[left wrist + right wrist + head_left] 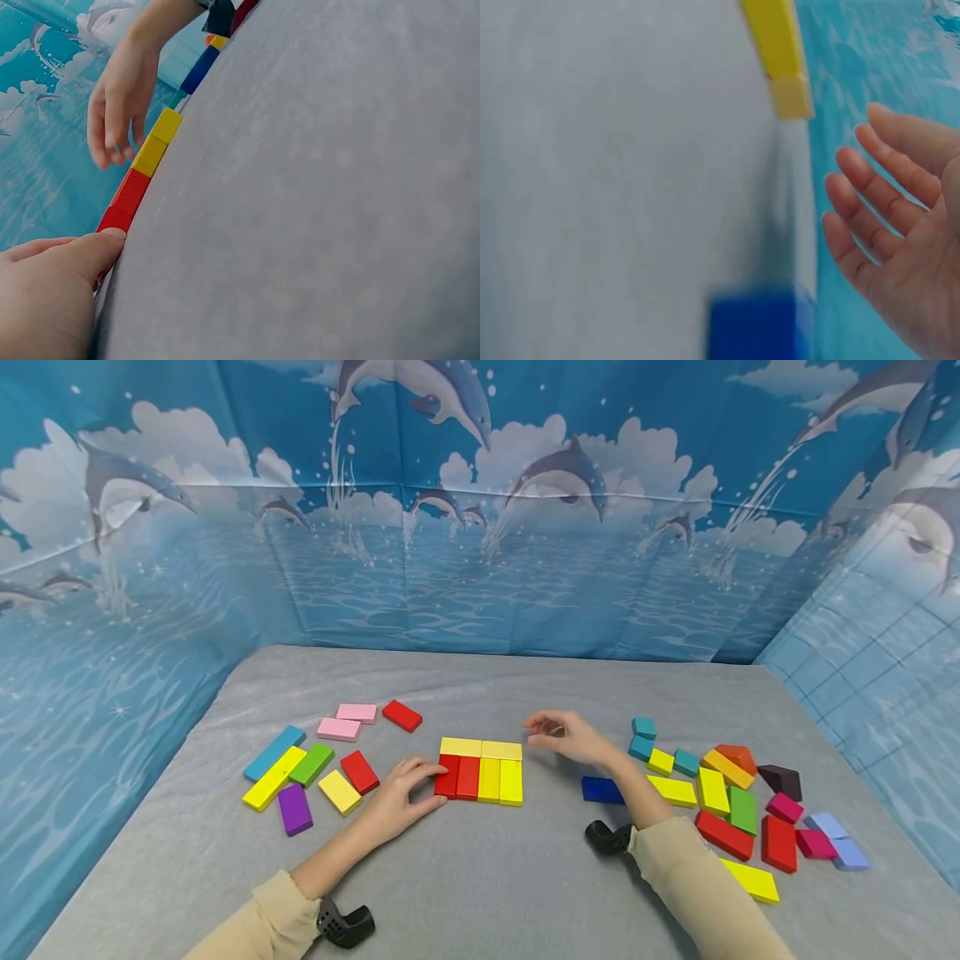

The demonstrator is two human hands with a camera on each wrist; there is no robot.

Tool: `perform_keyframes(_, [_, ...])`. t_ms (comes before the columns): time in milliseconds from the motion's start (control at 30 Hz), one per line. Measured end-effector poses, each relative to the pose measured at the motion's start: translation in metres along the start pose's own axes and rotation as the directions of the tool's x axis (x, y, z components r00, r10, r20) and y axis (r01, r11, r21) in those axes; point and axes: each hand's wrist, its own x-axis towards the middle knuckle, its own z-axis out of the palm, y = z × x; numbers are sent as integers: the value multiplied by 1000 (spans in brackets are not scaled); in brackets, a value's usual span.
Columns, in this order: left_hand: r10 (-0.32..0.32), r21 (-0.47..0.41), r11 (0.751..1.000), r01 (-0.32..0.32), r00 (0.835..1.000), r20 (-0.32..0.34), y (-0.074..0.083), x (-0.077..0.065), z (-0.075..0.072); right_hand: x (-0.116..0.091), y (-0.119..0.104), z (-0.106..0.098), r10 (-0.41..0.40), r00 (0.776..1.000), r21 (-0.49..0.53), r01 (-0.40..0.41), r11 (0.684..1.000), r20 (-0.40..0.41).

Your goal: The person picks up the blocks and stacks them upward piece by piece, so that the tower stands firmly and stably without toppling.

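A flat rectangle of wooden blocks lies mid-table. Its front row has two red blocks (468, 778) beside two yellow blocks (489, 780), and two pale yellow blocks (461, 747) run lengthwise behind them. My left hand (401, 793) touches the outer red block at the left end; in the left wrist view the thumb (97, 251) rests against its near end. Beyond the back right corner hovers my right hand (573, 735), empty, its fingers loosely bent. The right wrist view shows that palm and spread fingers (855, 195) apart from the blocks.
Loose blocks lie on the left, among them a purple block (296, 810), a light blue block (274, 752) and pink blocks (339, 729). A dark blue block (602, 790) sits by the right forearm. Several more, including a green block (742, 811), spread across the right side.
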Motion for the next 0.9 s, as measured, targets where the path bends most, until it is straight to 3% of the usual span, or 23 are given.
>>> perform_keyframes(267, [-12, 2, 1000, 12, 1000, -1, 0, -1, 0, -54, 11, -29, 49, 996, -99, -57, 993, -77])
perform_keyframes(533, [-17, 5, 1000, 17, 1000, 2, 0, 0, 0, -106, 19, -35, 157, 985, -171, -168, 971, -77])
perform_keyframes(667, [-27, 4, 1000, 27, 1000, 6, 1, 0, 0, -118, 21, -32, 157, 984, -210, -171, 963, -82])
perform_keyframes(900, [-43, -3, 999, 43, 999, 3, 1, -1, -1, -123, 25, -25, 129, 986, -285, -155, 946, -108])
